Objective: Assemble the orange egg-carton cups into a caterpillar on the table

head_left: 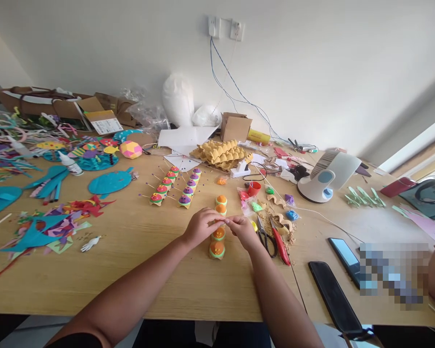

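Note:
My left hand (204, 225) and my right hand (242, 229) meet fingertip to fingertip, both closed in a pinch. Whatever lies between the fingertips is too small to make out. Directly under them an egg-carton strip (216, 250) runs away from me, its bumps topped with orange and pale green clay; my fingers hide its middle. The nearest bumps carry small raised orange marks. To the left stand two similar caterpillar-like strips, a red and green one (162, 189) and a purple one (187, 193), with thin pins sticking out of their sides.
Right of my hands lie black-handled scissors (267, 239), a red cutter (281, 244), carton scraps and clay lumps (292, 215). Two phones (333, 295) rest near the front edge. Egg cartons (221, 153) sit behind, a white lamp-like device (324, 179) to the right, paper scraps (54, 229) left.

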The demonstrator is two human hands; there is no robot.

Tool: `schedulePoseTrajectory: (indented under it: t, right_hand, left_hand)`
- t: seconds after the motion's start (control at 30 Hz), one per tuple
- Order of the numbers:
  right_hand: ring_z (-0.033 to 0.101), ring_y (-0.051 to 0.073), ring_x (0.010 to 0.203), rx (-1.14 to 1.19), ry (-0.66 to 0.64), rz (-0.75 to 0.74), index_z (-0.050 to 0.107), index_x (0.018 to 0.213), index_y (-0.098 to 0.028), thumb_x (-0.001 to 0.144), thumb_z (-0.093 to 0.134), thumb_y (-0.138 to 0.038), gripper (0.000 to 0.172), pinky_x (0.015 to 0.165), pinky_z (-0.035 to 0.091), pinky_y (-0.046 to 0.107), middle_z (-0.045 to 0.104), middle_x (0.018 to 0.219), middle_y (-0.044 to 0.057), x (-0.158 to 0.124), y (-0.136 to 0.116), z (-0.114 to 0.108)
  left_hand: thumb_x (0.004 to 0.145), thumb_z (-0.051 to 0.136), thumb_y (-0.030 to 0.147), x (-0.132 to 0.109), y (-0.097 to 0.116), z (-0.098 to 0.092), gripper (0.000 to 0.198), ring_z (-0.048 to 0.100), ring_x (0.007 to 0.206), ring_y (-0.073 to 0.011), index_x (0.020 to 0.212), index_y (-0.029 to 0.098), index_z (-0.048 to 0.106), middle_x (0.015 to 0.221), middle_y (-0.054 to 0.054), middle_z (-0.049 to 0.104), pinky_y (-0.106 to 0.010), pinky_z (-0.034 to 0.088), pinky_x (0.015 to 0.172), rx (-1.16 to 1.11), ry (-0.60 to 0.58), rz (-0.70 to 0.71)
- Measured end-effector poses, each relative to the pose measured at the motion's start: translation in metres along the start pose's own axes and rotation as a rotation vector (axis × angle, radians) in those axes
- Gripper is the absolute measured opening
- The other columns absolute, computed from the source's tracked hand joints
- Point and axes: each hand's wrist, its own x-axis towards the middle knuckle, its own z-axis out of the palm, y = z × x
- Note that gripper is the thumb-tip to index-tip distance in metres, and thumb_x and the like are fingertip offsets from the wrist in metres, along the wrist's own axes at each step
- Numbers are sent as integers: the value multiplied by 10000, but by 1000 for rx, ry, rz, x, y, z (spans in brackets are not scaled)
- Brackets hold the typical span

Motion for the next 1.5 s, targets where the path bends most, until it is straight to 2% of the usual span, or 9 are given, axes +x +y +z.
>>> schedulePoseTrajectory:
  t: [0.1, 0.27, 0.4, 0.53, 0.8, 0.93, 1.03, 1.23, 1.5]
  right_hand:
    - [231, 88, 490, 90, -10, -1, 715, 719, -189, 766, 716, -620, 434, 495, 168, 271, 349, 506, -67, -2, 4, 2]
    - [209, 80, 499, 219, 4, 9, 740, 798, -187, 771, 710, -613, 428, 502, 161, 266, 315, 537, -71, -4, 6, 4]
    - [239, 79, 496, 203, -19, 25, 759, 799, -190, 726, 782, -556, 374, 499, 158, 265, 401, 535, -57, -5, 5, 8]
    - [270, 83, 499, 269, 23, 37, 756, 801, -197, 695, 819, -514, 340, 499, 180, 269, 483, 564, -46, -6, 4, 16]
    - [217, 68, 492, 480, 34, 37, 642, 799, -186, 716, 819, -412, 299, 485, 108, 251, 369, 522, -93, -7, 3, 13]
    - [198, 61, 479, 594, 16, 16, 524, 751, -207, 755, 744, -351, 263, 477, 72, 243, 397, 549, -85, -5, 2, 8]
    - [206, 59, 462, 560, 5, -29, 478, 658, -200, 818, 678, -434, 347, 467, 77, 251, 384, 526, -72, -2, 5, 7]
    - [174, 52, 441, 388, 81, -46, 689, 795, -154, 801, 682, -611, 457, 462, 88, 260, 316, 491, -99, 3, 12, 5]
    - [233, 60, 461, 271, 133, -6, 760, 906, -154, 663, 838, -489, 421, 475, 137, 256, 407, 483, -91, 2, 10, 4]
  left_hand:
    - [941, 660, 321, -2, 1, 1, 120, 694, 892, -203, 953, 260, 763, 940, -55, 768, -386, 571, 824, -6, 33, 6]
    - [945, 654, 321, -3, 3, 1, 111, 684, 871, -199, 942, 267, 750, 900, -43, 753, -381, 567, 805, 6, 105, -10]
    - [949, 643, 302, -4, 4, 1, 104, 676, 874, -202, 954, 268, 741, 895, -41, 743, -382, 562, 801, 22, 114, 2]
    - [948, 640, 283, -3, 7, 1, 105, 670, 885, -205, 974, 276, 742, 900, -42, 736, -387, 565, 806, 19, 94, 28]
    - [943, 649, 263, -5, 1, 2, 156, 660, 919, -206, 1079, 264, 726, 938, -52, 725, -384, 561, 847, -13, 81, 13]
    - [953, 619, 199, -6, -6, 4, 174, 649, 917, -195, 1084, 238, 727, 947, -58, 723, -365, 540, 844, 9, 114, 50]
    - [948, 620, 172, -6, -8, 6, 186, 644, 918, -192, 1087, 234, 726, 950, -57, 722, -358, 534, 844, 14, 128, 67]
    - [941, 627, 160, -7, -7, 8, 203, 649, 942, -197, 1100, 242, 721, 976, -53, 724, -363, 535, 859, 23, 118, 84]
    - [934, 632, 148, -9, -6, 7, 209, 649, 943, -192, 1092, 250, 723, 976, -40, 729, -355, 528, 864, 50, 88, 98]
